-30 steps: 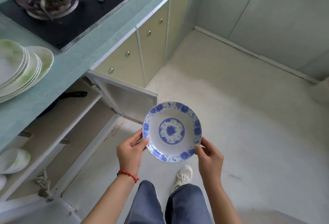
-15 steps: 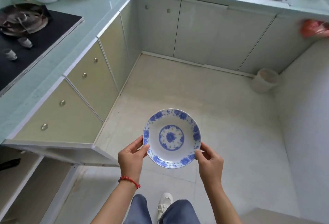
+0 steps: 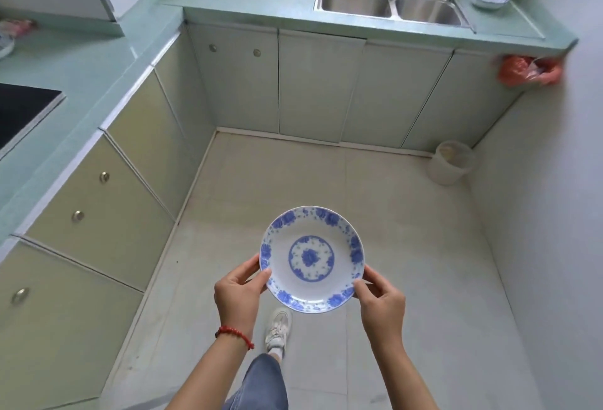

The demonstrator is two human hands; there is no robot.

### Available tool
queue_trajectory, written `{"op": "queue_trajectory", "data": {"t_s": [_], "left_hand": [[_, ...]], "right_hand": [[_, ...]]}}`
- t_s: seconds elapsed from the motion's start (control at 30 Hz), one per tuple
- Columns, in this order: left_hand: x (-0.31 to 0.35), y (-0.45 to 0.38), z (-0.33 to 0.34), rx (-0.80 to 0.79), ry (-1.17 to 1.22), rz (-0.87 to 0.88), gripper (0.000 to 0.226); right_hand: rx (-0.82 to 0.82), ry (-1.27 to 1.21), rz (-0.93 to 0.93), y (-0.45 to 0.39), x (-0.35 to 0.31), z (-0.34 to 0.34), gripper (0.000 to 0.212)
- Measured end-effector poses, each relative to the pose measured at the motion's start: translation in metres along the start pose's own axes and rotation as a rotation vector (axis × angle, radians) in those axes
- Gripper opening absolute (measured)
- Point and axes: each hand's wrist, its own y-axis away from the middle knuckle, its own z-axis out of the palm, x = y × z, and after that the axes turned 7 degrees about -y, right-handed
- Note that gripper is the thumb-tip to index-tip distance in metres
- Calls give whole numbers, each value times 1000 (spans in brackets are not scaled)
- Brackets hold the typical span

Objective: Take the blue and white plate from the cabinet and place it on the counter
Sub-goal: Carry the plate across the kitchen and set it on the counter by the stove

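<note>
Room: pale tiled floor [image 3: 375, 187] framed by an L of cabinets [image 3: 313, 90], smooth flat doors with small round metal knobs.
Counter: mint-green counter [image 3: 98, 60], glossy, with a lighter edge strip; it runs along the left side and across the far wall.
Sink: double stainless sink [image 3: 391, 6] set into the far run, a tap standing behind it.
Cooktop: black glass cooktop [image 3: 19, 109] at the left border, only a corner in view.
Plate: blue and white plate [image 3: 312, 259], round, shallow and glazed, with a floral rim band and a central medallion; it is held level in the air over the floor, well apart from any counter.
Left hand: left hand [image 3: 239, 294] grips the plate's near-left rim, thumb on top, fingers curled beneath; a red bead bracelet [image 3: 233, 334] circles the wrist.
Right hand: right hand [image 3: 381, 300] clasps the near-right rim the same way.
Change: half a second ago the cooktop's burner and pan showed at left and the open cabinet door lay at lower left; both are now out of view, and the sink wall sits larger and more central. The grip on the plate is unchanged.
Open room: bare floor ahead; a white bin [image 3: 452, 161] in the far right corner, an orange bag [image 3: 528, 70] hanging below the counter's end.
</note>
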Motion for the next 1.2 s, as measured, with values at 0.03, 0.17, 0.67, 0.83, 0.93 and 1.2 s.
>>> {"op": "queue_trajectory", "data": {"t_s": [0.03, 0.17, 0.67, 0.83, 0.93, 1.2], "left_hand": [[7, -16, 9, -10, 3, 0, 30], [38, -80, 45, -47, -3, -6, 30], [131, -247, 214, -119, -1, 21, 31], [153, -286, 278, -57, 28, 22, 32], [166, -307, 308, -12, 58, 11, 32], [190, -380, 350, 88, 93, -46, 32]], "right_hand": [[10, -2, -1, -16, -5, 7, 32], [61, -27, 4, -77, -30, 33, 34], [148, -80, -14, -306, -105, 61, 31], [71, -47, -43, -393, -136, 58, 40], [16, -20, -49, -438, -154, 58, 45], [-52, 5, -4, -534, -173, 95, 34]]}}
